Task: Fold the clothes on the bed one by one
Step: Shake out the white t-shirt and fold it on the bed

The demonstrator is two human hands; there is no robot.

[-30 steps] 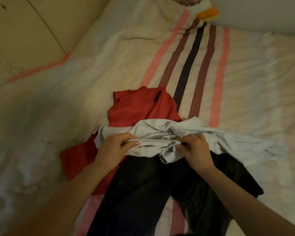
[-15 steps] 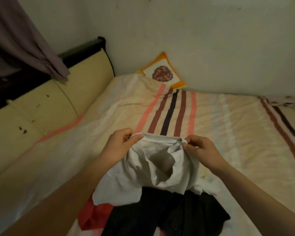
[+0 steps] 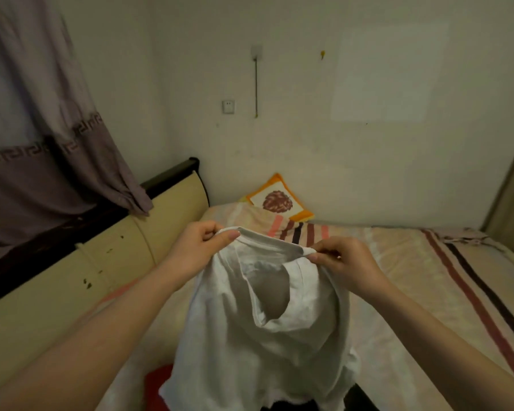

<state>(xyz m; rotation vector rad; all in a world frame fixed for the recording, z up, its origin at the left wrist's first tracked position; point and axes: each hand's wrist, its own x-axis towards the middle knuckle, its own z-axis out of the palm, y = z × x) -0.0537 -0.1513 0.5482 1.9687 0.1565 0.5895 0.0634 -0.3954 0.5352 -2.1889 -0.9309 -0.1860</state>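
Note:
A white t-shirt (image 3: pixel 244 336) hangs in the air in front of me, its neck opening gaping toward me. My left hand (image 3: pixel 195 247) pinches its top edge on the left. My right hand (image 3: pixel 343 262) pinches the same edge on the right. Below the shirt, a corner of a red garment (image 3: pixel 158 381) shows on the bed. A bit of a black garment (image 3: pixel 359 400) peeks out at the bottom edge. The shirt hides most of both.
The striped bedsheet (image 3: pixel 428 277) spreads to the right. A cream padded headboard (image 3: pixel 101 256) runs along the left. An orange-edged pillow (image 3: pixel 279 200) leans in the far corner. A grey curtain (image 3: pixel 57 149) hangs at the left.
Both hands have lifted the white t-shirt up off the pile into the air. My view has tilted up from the bed toward the wall.

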